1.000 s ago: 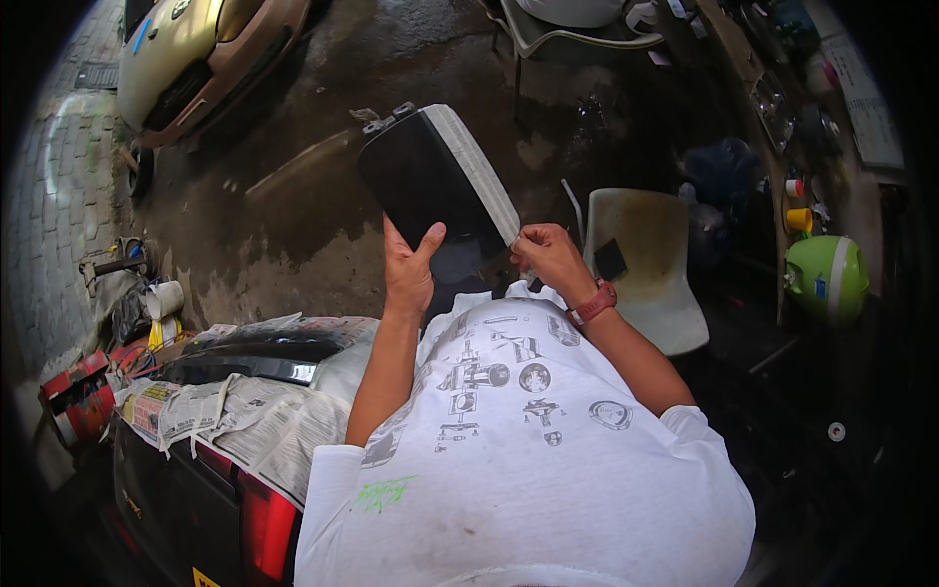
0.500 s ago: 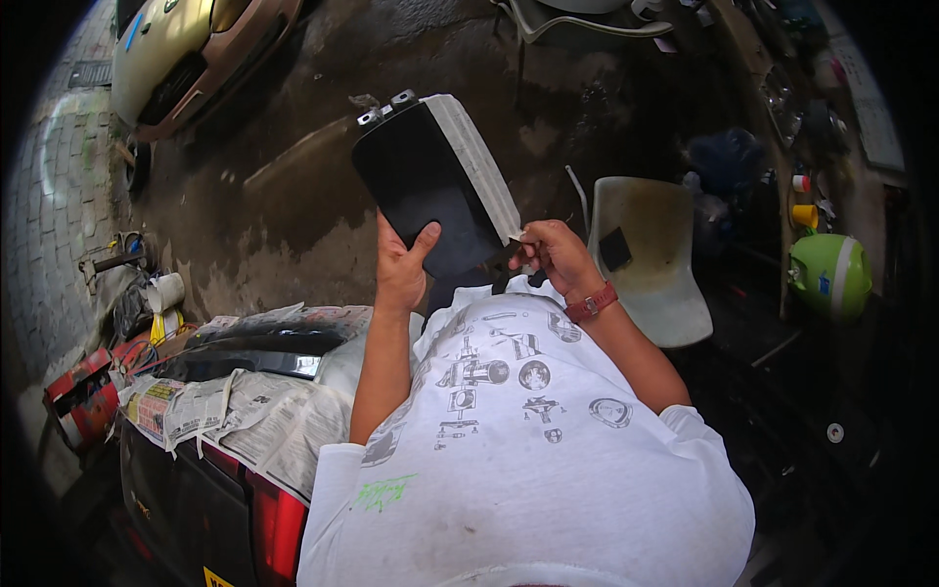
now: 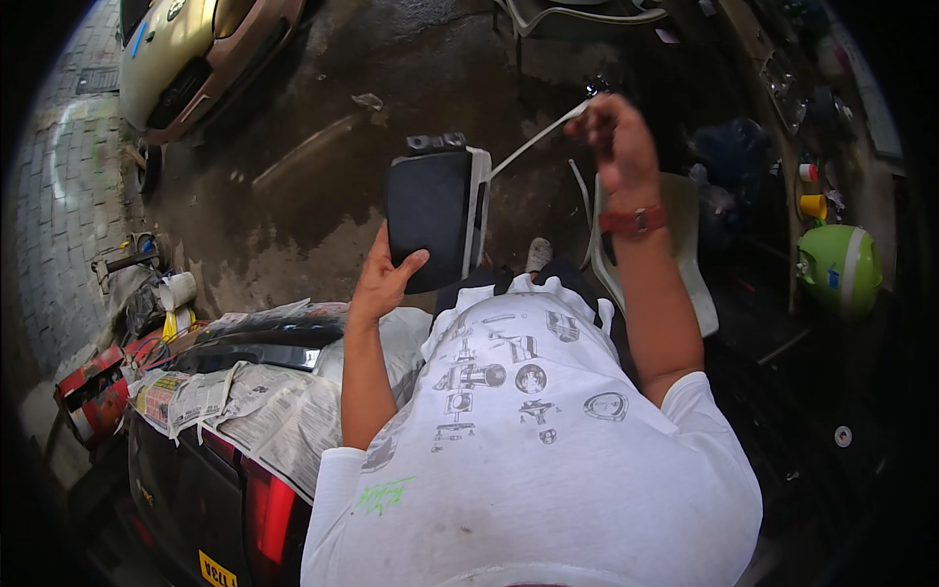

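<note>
Right hand (image 3: 614, 137) now raised, pinching white strip (image 3: 533, 145); left hand (image 3: 383, 279) clasping black panel (image 3: 430, 210).

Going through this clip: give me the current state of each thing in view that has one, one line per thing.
Black panel: held upright in the left hand.
White strip: partly peeled off the panel's edge, pulled taut by the raised right hand.
Newspaper: spread over the car's rear.
White plastic chair: standing, unoccupied.
</note>
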Available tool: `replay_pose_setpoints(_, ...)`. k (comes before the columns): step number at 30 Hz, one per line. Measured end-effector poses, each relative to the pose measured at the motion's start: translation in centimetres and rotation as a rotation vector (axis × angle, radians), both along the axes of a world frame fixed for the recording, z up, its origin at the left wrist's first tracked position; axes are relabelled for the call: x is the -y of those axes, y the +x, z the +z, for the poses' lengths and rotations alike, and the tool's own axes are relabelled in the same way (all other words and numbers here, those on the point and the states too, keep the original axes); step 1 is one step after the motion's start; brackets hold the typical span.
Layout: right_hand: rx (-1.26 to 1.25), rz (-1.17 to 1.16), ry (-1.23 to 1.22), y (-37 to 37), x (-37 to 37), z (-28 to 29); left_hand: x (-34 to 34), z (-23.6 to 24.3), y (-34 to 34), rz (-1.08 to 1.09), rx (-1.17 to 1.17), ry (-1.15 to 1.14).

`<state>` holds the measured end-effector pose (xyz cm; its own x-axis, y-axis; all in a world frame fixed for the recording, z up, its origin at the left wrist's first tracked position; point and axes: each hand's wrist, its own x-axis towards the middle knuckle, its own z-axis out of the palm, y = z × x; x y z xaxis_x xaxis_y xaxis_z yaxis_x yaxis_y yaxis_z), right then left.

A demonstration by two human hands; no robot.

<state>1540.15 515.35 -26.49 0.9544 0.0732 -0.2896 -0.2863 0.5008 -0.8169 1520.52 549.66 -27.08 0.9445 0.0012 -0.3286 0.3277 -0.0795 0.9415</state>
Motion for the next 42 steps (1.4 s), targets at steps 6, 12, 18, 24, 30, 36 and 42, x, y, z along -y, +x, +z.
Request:
replay_pose_setpoints(6,0.082,-0.432,0.040,4.8,8.0,2.8,-2.4,0.0,-2.8,-0.090,-0.131,0.051)
replay_pose_setpoints(12,0.362,-0.422,-0.681,2.3,9.7,2.1,-3.3,-1.1,-5.5,0.164,-0.145,-0.211)
replay_pose_setpoints(18,0.805,-0.165,-1.141,-4.5,3.6,-0.7,-1.4,-2.0,-5.1,0.328,-0.031,-0.618)
replay_pose_setpoints(24,0.369,0.140,-0.636,-7.8,-0.6,-2.2,-0.2,-1.9,-4.7,0.261,0.017,-0.772)
replay_pose_setpoints(30,0.197,0.319,-0.447,-8.6,-3.3,0.3,0.1,-0.7,-4.7,0.231,-0.037,-0.694)
replay_pose_setpoints(36,0.152,0.521,0.047,-7.8,-4.1,3.1,-0.2,0.5,-4.7,0.134,-0.079,-0.611)
replay_pose_setpoints(42,0.147,0.609,0.127,-7.2,-3.3,3.6,-0.3,0.9,-4.4,0.056,-0.096,-0.555)
